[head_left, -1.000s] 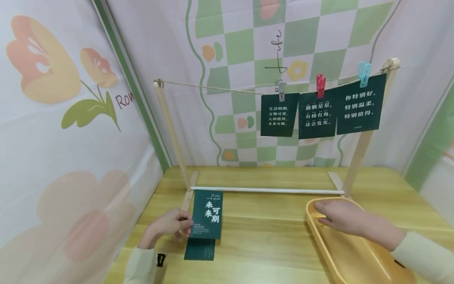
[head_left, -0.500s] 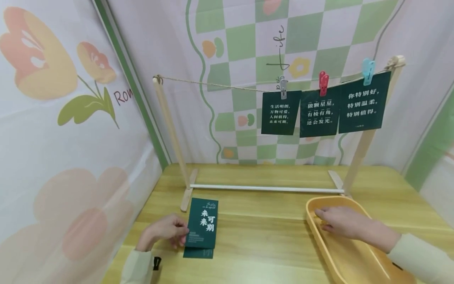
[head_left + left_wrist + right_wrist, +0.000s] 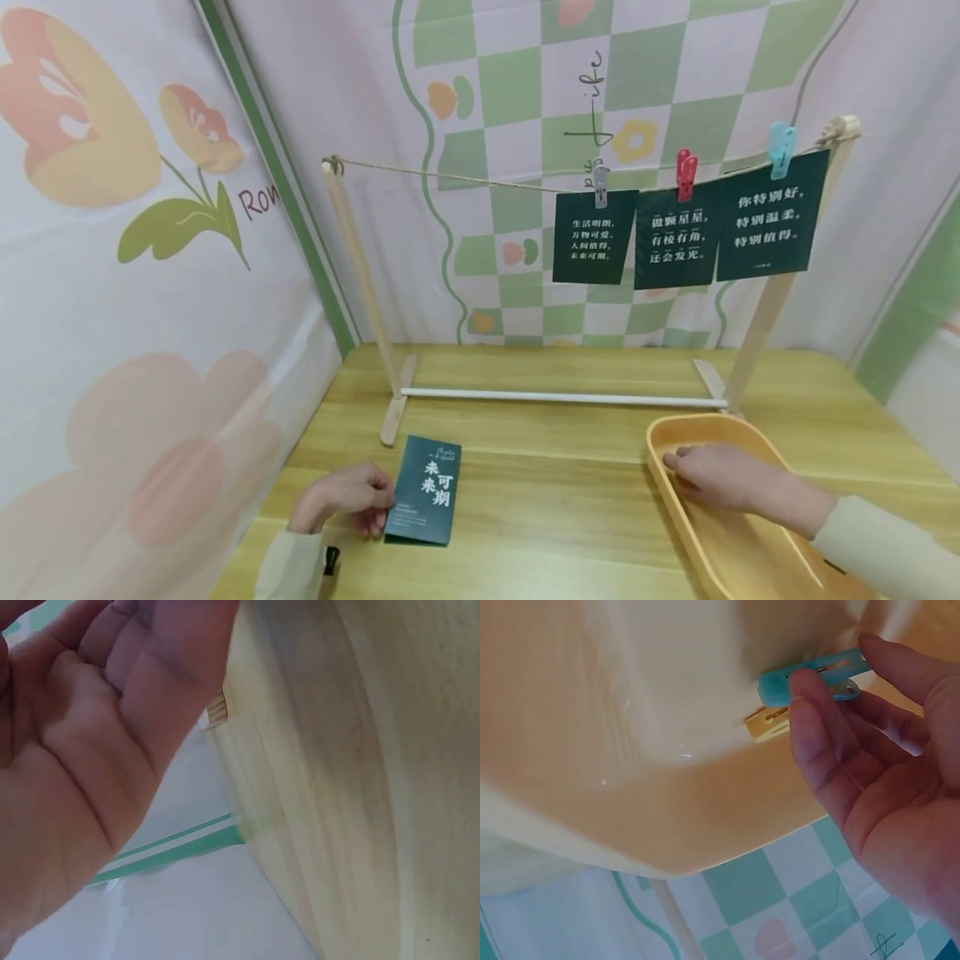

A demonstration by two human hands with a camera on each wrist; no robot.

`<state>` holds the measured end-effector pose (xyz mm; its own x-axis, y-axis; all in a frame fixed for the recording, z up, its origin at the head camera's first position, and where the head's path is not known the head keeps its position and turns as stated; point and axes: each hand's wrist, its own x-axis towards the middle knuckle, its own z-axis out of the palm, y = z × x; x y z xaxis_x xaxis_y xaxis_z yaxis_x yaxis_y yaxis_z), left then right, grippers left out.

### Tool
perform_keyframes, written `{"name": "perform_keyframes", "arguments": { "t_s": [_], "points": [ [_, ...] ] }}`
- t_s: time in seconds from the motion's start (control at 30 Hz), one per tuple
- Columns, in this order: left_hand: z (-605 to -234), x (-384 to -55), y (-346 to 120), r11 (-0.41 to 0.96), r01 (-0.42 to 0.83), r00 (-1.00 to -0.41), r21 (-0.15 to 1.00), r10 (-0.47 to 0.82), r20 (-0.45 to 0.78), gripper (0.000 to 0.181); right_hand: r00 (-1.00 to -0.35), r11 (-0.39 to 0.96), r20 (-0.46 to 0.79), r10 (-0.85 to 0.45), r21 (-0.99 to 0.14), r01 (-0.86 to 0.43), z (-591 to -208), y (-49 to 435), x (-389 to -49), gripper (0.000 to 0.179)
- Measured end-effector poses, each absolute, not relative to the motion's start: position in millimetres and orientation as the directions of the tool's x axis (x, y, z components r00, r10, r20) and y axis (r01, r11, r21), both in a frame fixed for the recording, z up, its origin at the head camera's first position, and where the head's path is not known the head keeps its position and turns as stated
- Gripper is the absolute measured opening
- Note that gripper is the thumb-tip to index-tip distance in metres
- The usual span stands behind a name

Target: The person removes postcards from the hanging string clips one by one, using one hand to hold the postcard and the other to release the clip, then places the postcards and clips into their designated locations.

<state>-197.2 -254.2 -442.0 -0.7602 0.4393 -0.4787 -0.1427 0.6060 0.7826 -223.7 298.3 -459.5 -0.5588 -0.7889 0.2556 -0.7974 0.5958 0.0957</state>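
Note:
In the head view, my left hand pinches the left edge of a dark green card with white lettering, low over the wooden table. A thin dark green strip shows under its bottom edge. The left wrist view shows the palm and curled fingers, with the card out of sight. My right hand reaches inside a yellow-orange tray. There, in the right wrist view, its thumb and fingers grip a teal clothespin. A yellow clothespin lies right beside it, partly behind the fingers.
A wooden rack with a left post, right post and white bottom bar stands behind. From its string hang three green cards, held by a grey clip, a red clip and a blue clip.
My left hand has brought the card down and toward me, so it now covers most of the green piece beneath. My right hand has stayed in the tray, its fingers drawn in more.

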Motion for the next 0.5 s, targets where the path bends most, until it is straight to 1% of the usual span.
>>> {"name": "perform_keyframes", "arguments": {
  "t_s": [0.27, 0.5],
  "points": [
    [-443.3, -199.6, -248.2, 0.708, -0.162, -0.779, 0.687, 0.335, -0.529, 0.022, -0.543, 0.591, 0.287, -0.789, 0.113, -0.799, -462.0, 298.2, -223.3, 0.032],
    [-442.2, -201.1, -242.0, 0.795, -0.157, -0.782, 0.587, 0.263, -0.565, 0.021, -0.53, 0.584, 0.303, -0.792, 0.125, -0.802, -464.8, 299.1, -223.5, 0.031]
  ]
}}
